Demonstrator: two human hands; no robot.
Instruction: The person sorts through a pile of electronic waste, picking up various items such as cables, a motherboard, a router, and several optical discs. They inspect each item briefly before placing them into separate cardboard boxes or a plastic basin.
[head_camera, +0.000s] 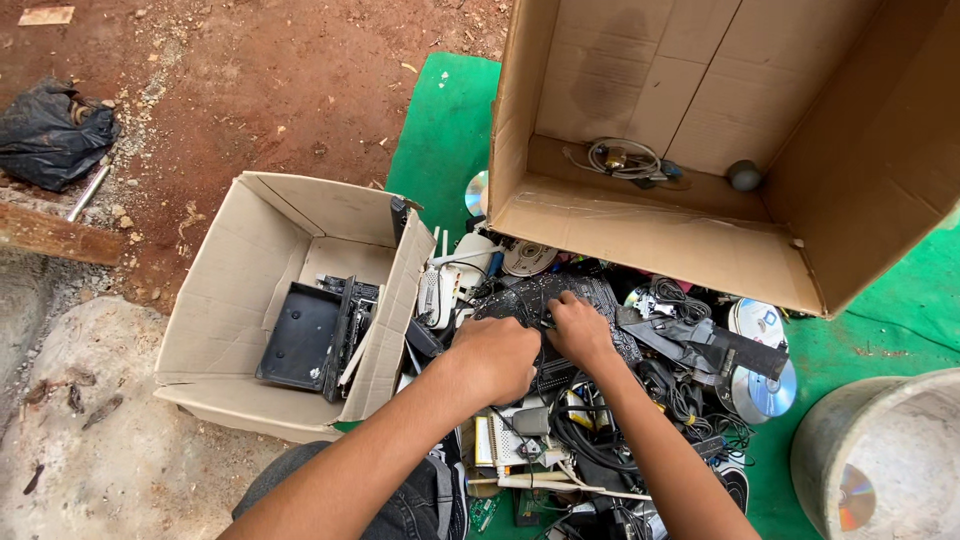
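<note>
Both hands low in the centre of the frame, over a heap of electronic scrap spread on a green mat. Left hand curled into a closed grip on the near edge of a black perforated panel, knuckles upward, probably to hold it steady against the pile. Right hand just beside, fingers bent down and pressed on the same panel, closed on its edge too; what exactly sits under the fingertips, impossible to tell. Panel lying flat on top of the heap, slightly above centre of the frame, between the two boxes.

At left, a small cardboard box, open on the ground, with flat black device casings standing inside, seemingly kept apart from the rest. At upper right, a large cardboard box tipped on its side, mouth toward the heap, with a coiled cable and a small grey ball resting at its bottom. Discs scattered at right of the pile, near a grey bucket at lower right. Red bare soil at upper left.
</note>
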